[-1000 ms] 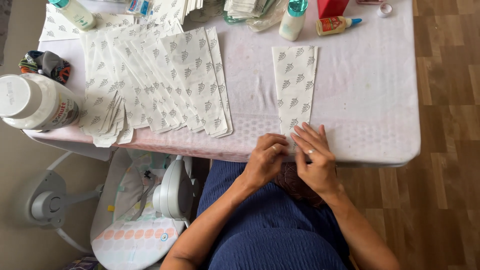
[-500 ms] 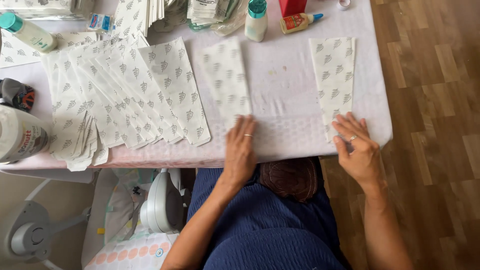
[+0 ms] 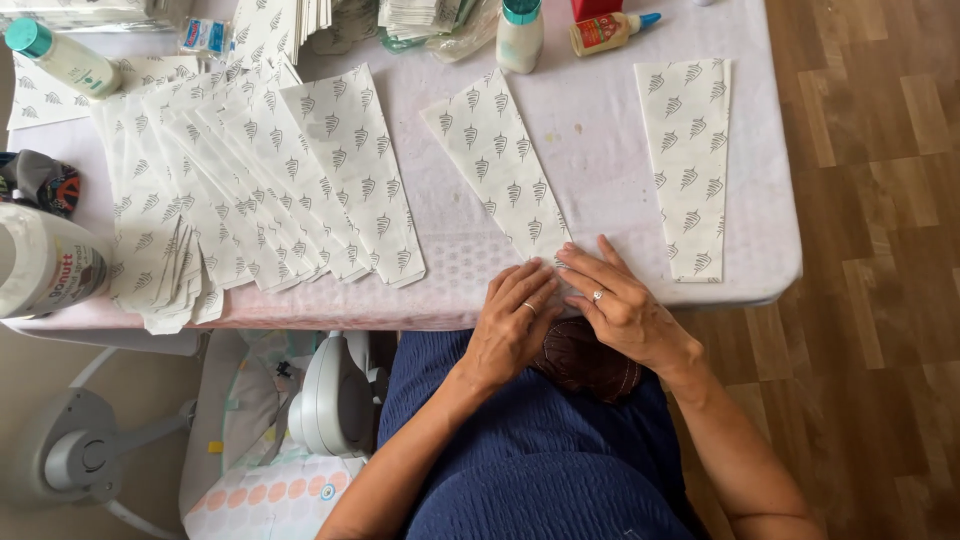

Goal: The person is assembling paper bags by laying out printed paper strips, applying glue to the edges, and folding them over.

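My left hand [image 3: 515, 322] and right hand [image 3: 618, 300] lay flat together, pressing the narrow end of a tapered printed paper piece [image 3: 500, 160] at the table [image 3: 600, 130] edge; it seemed light, thin and easily creased, best handled by its edges

your hands [image 3: 570, 310] hide the near end of the paper sheet [image 3: 505, 170]; the white jug [image 3: 45, 265] at left and bottles along the top edge are cut off
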